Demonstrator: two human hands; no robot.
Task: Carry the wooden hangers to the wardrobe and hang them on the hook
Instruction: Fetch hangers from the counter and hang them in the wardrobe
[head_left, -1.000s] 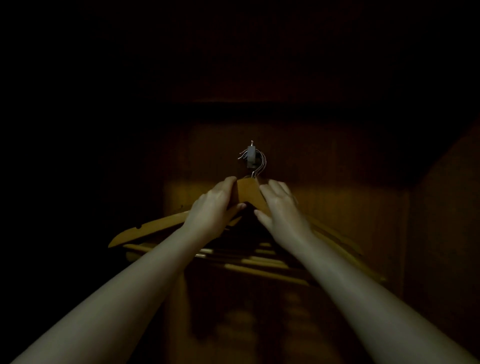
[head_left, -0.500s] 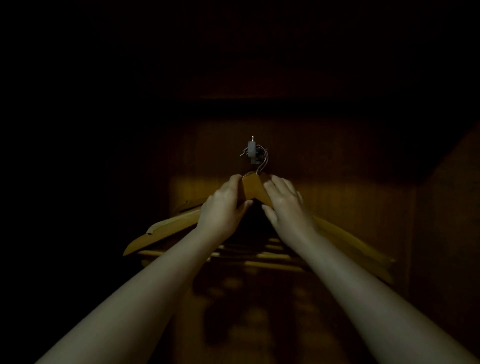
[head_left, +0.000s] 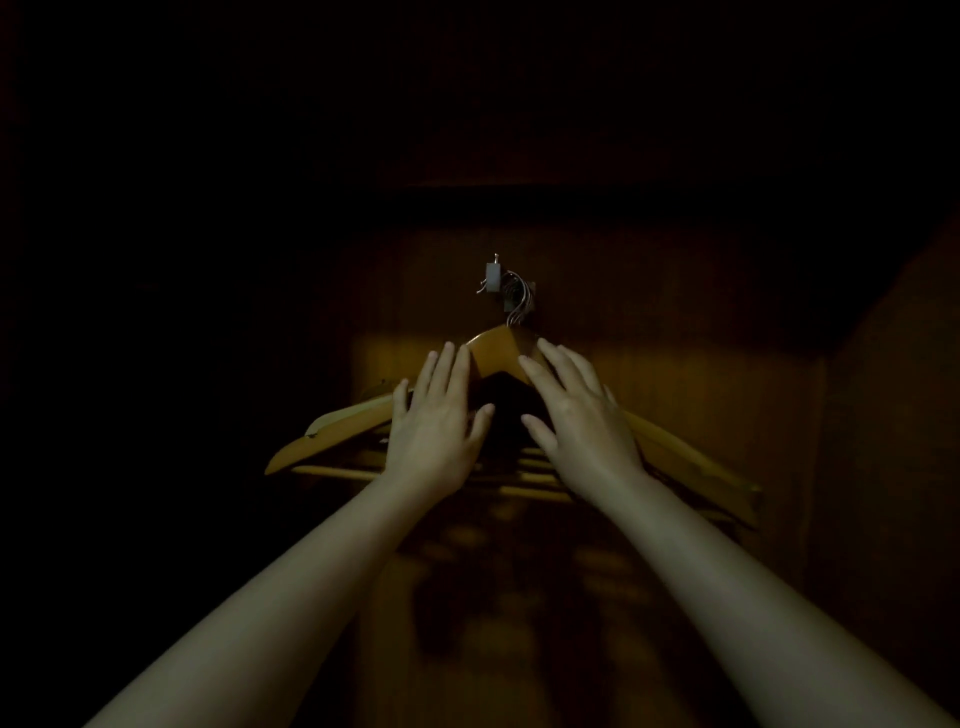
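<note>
Both hands (head_left: 434, 421) (head_left: 582, 421) released angular wooden hangers (head_left: 496, 353).

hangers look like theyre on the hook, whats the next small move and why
Probably draw both hands straight back. The hangers' wire loops sit over the hook, and the left hand and right hand are open with fingers spread, gripping nothing. Go slowly, in case the bundle swings.

Dim wooden back panel (head_left: 649, 395) with vertical grain, lit by a warm band across its middle; mottled shadows (head_left: 467, 613) on its lower part; darker side wall (head_left: 893, 467) at right; remainder of view black.
</note>
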